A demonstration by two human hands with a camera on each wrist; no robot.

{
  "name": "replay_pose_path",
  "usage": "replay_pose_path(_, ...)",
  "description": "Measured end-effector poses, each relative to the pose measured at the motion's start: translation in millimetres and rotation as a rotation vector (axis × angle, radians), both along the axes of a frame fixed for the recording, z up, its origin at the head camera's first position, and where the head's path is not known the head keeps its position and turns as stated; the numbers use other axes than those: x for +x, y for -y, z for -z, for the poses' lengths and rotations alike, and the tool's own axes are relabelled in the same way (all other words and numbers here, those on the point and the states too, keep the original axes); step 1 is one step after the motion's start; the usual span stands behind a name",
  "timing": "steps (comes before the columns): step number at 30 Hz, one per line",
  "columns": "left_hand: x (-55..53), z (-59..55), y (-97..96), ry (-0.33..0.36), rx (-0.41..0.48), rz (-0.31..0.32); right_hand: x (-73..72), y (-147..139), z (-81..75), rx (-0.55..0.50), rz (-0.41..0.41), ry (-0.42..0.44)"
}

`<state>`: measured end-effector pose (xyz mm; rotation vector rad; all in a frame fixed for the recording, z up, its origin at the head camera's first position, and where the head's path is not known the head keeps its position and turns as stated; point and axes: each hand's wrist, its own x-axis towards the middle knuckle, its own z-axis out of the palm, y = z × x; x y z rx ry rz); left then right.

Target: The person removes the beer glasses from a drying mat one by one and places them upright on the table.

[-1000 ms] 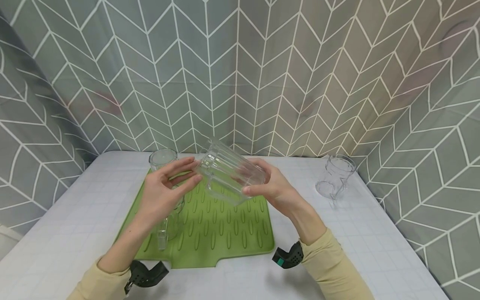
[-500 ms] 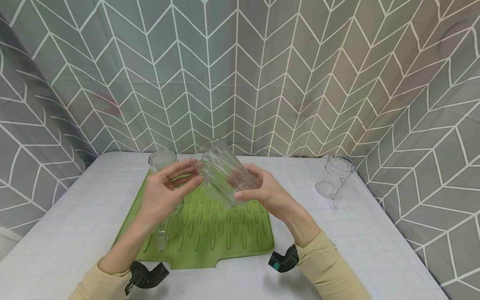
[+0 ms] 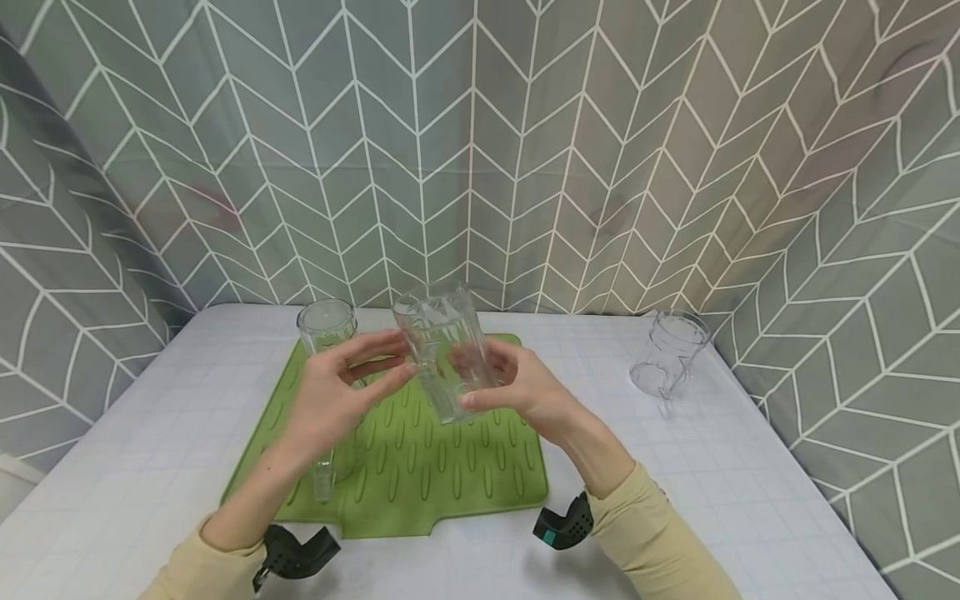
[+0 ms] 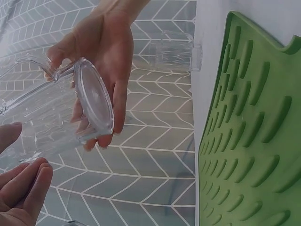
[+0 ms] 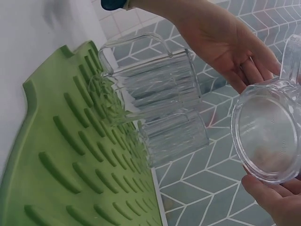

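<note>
Clear ribbed glass is what I have in my right hand [image 3: 525,387]: a mug [image 3: 444,350] with a handle, held above the green mat [image 3: 450,467] and not touching it. My fingers are curled round its lower body, the thumb on the near side, so the weight sits in that palm and the mug stands close to upright, tipped only a little. From the left wrist view its thick base [image 4: 94,101] faces the camera, with my right fingers wrapped behind it.

My left hand [image 3: 337,392] is just beside the mug on its handle side. Its fingers are loosely extended, the fingertips [image 3: 401,371] at the mug's wall, steadying it rather than carrying it; I cannot tell whether they press or merely brush it.

Behind my left hand a second mug [image 3: 330,333] stands on the mat, and its ribbed sides show plainly from the right wrist [image 5: 155,99]. I judge the mat's raised ribs are there to keep wet glass off a flat surface. A third glass [image 3: 670,350] stands well apart on the white bench [image 3: 150,433], off to my right near the patterned curtain [image 3: 525,150].
</note>
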<state>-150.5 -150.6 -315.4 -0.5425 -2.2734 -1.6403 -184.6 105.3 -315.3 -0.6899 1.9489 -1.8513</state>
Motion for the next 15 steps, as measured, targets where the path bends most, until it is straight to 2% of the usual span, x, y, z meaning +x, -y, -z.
replay_pose_path(3, 0.4, 0.5, -0.4, -0.004, -0.006, 0.012, 1.4, 1.8, 0.1, 0.021, 0.01, -0.009)
replay_pose_path(9, 0.7, 0.4, -1.8, -0.064, -0.03, 0.035, 3.5, 4.1, 1.0, 0.039, 0.034, -0.016)
replay_pose_path(15, 0.9, 1.1, -2.6, -0.073, -0.066, 0.022, 3.7, 5.1, 3.0, 0.033, 0.045, -0.032)
